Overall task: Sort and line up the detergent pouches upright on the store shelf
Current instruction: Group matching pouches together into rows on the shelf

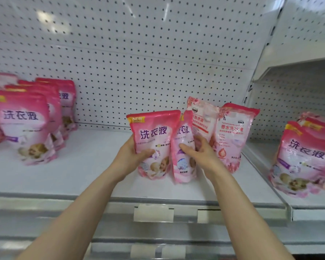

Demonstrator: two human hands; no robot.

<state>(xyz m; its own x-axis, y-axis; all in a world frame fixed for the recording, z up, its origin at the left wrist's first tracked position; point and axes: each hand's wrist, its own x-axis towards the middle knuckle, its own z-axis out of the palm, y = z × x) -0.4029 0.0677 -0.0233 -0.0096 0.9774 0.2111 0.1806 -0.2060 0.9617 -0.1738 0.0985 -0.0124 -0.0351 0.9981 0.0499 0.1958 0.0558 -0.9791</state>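
On the white shelf [94,166], my left hand [133,158] grips a pink detergent pouch [154,134] that stands upright and faces me. My right hand [199,151] holds a second pink pouch [183,139], turned edge-on just right of the first. Behind my right hand stand two paler pouches with red lettering [233,136], one leaning behind the other. At the left, a row of several matching pink pouches [24,124] stands upright, one behind another.
A white pegboard back panel [139,62] rises behind the shelf. A divider edge [261,166] separates the neighbouring shelf at the right, where more pink pouches [304,158] stand. Price-tag holders [153,212] line the shelf's front rail.
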